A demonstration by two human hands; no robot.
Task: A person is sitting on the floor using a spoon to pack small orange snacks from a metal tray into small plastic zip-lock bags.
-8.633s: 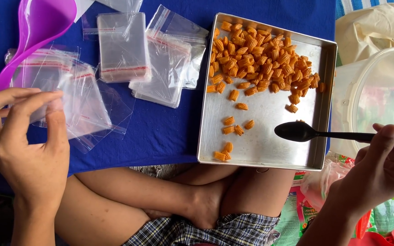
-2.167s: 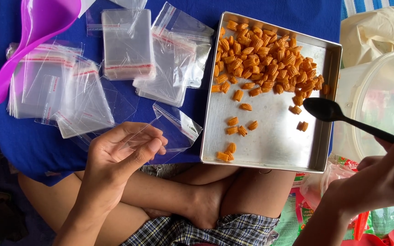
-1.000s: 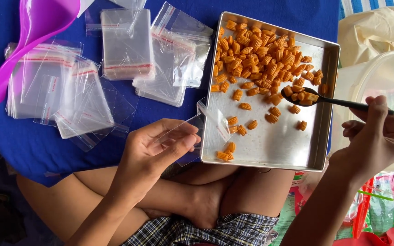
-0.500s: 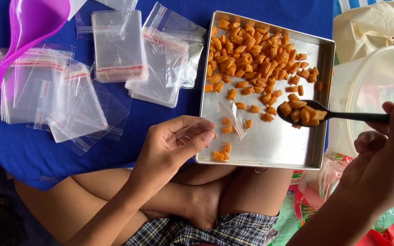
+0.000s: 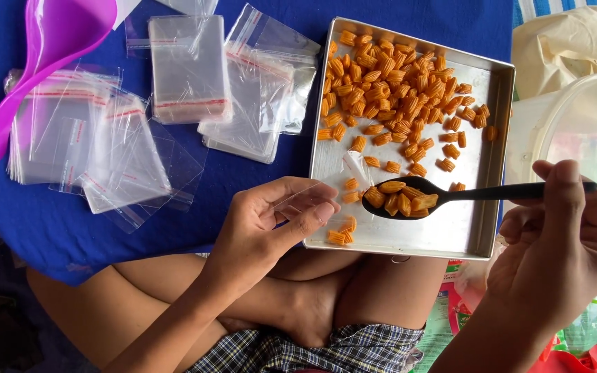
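The right hand (image 5: pixel 561 242) grips a loaded black spoon (image 5: pixel 409 197) at the clear bag (image 5: pixel 312 197) pinched open by the left hand (image 5: pixel 264 228) — bag unfilled, most snacks (image 5: pixel 395 90) left on the tray (image 5: pixel 409 235).

Home floor; snack tray (image 5: pixel 481 238), clear bags (image 5: pixel 188 69) on cloth (image 5: pixel 243 193).
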